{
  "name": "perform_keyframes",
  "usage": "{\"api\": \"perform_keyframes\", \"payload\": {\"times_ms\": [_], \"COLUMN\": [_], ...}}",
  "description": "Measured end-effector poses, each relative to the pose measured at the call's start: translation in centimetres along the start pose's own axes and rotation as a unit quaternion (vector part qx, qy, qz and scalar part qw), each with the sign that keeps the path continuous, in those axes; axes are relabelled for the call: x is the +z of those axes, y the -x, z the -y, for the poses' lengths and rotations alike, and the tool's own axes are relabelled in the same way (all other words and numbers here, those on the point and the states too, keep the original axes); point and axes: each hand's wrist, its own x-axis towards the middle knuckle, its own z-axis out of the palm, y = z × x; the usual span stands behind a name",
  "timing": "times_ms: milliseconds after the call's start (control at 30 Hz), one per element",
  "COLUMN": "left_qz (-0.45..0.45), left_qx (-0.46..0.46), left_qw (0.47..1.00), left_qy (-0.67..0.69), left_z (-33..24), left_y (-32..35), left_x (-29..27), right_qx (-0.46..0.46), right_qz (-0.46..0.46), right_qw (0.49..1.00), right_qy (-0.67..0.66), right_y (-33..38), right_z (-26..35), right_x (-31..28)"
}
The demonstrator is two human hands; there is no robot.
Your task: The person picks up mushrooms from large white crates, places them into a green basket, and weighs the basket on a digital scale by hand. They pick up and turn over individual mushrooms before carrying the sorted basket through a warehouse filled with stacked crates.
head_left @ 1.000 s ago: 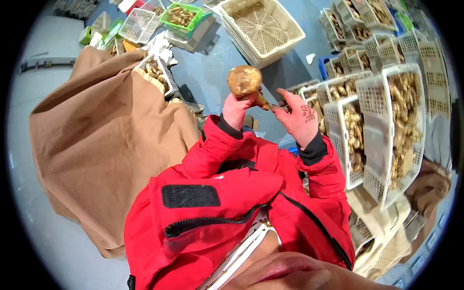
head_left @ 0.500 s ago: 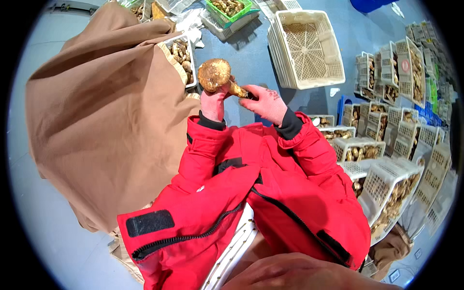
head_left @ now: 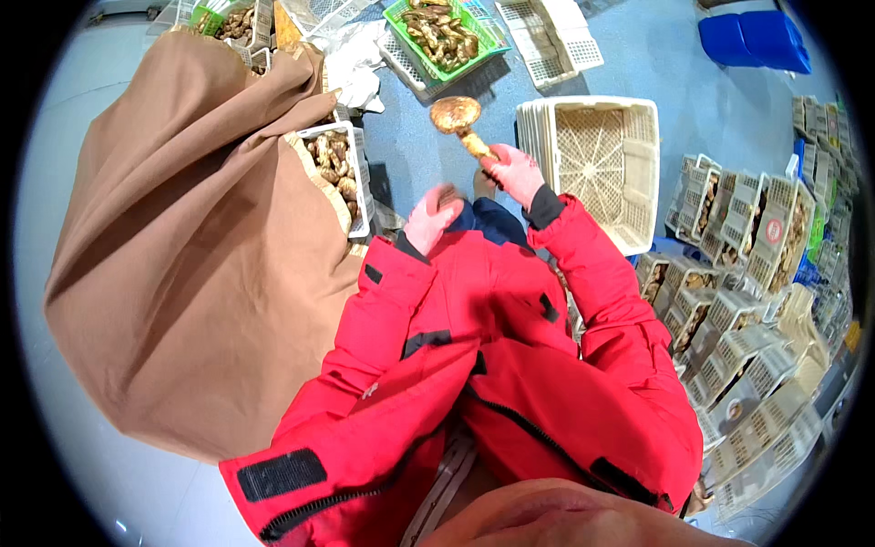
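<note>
A large brown-capped mushroom (head_left: 458, 117) is being held up by its pale stem in the right hand (head_left: 513, 171), whose fingers are being kept closed around the lower stem. The cap is being kept clear above the blue floor (head_left: 638, 55), just beside the empty cream basket (head_left: 603, 164). The left hand (head_left: 430, 219) is being held lower, near the lap, loosely curled; whether anything is being gripped in it cannot be told, though a small dark object is showing at its fingertips.

For sound handling, the grip is judged best kept on the firm stem, not the cap, so that the cap edge is not being bruised. The stem is being kept tilted; light, even pressure is advised.

Containers are being noted by place. A green basket (head_left: 445, 33) of mushrooms is lying at the top, ahead of the hands. A white slotted crate (head_left: 339, 173) filled with mushrooms is standing at the left, partly under a brown cloth (head_left: 173, 255). Rows of small white punnets (head_left: 747, 237) are being stacked at the right, some showing a round red label. Blue boxes (head_left: 753, 38) are lying at the top right.
</note>
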Motion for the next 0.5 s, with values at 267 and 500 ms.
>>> {"api": "perform_keyframes", "payload": {"times_ms": [267,500], "left_qz": [0.012,0.025], "left_qx": [-0.074,-0.145], "left_qw": [0.979,0.988], "left_qy": [-0.191,-0.04], "left_z": [-2.4,-7.2], "left_y": [-10.3,-15.6], "left_x": [-3.2,-6.0], "right_qx": [0.053,0.119], "right_qz": [-0.129,-0.138], "right_qw": [0.968,0.978], "right_qy": [0.206,0.097], "right_y": [-21.5,-33.1], "right_z": [-4.6,-7.7], "right_x": [-5.0,-6.0]}}
